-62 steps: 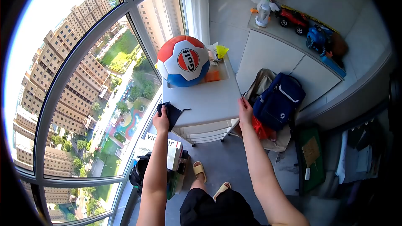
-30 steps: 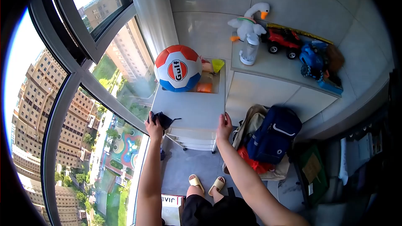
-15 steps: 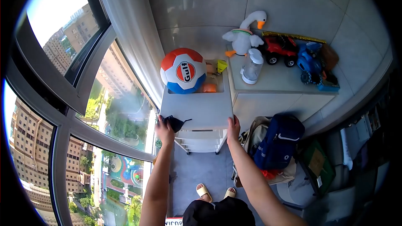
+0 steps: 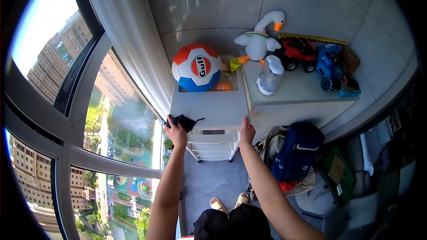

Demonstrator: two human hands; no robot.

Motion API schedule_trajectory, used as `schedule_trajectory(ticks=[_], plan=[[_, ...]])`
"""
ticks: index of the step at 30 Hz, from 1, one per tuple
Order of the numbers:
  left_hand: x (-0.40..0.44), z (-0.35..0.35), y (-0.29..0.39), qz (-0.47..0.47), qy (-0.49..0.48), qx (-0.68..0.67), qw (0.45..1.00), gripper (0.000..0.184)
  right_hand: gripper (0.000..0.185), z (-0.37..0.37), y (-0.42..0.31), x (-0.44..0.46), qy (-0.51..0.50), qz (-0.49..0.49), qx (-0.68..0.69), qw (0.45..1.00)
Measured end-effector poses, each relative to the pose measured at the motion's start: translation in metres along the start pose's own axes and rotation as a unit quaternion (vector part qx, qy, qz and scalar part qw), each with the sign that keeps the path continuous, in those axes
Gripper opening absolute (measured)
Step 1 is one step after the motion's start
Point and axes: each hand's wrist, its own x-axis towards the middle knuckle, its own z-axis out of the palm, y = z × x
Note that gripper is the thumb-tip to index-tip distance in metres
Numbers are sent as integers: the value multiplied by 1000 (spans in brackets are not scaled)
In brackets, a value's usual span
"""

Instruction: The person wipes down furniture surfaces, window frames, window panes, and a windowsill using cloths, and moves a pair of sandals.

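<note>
A white wheeled cart point(image 4: 209, 106) with a flat top and shelves below stands in front of me. My left hand point(image 4: 177, 132) grips its front left corner, fingers bent over the edge. Against those fingers lies a black cloth item point(image 4: 186, 123) with a thin strap; its exact kind is unclear. My right hand point(image 4: 247, 132) holds the front right corner, thumb on top and fingers hidden below. In the recess at the cart's back sit a red, white and blue ball point(image 4: 196, 67), a yellow-green object point(image 4: 235, 65) and an orange piece point(image 4: 223, 86).
Right of the cart, a low cabinet point(image 4: 293, 91) carries a plush goose point(image 4: 257, 44), a clear container point(image 4: 269, 76), a red toy car point(image 4: 297, 52) and a blue toy vehicle point(image 4: 330, 64). A dark blue backpack point(image 4: 297, 151) stands below. Windows point(image 4: 124, 111) line the left.
The cart with its ball has shifted slightly away from me toward the back wall, both hands still on its corners. My feet have changed position, and the view has turned a little.
</note>
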Motion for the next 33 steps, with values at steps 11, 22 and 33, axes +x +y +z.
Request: schedule_trajectory(ticks=[11,22,33], plan=[[0,15,6,18,-6,-29,999,52,51,2,6,25,8,9,-5,1000],[0,13,9,11,-17,-45,999,53,88,2,-6,29,33,35,-5,999],[-50,-14,132,89,-110,-424,895,30,83,-27,-113,61,126,-435,-211,866]])
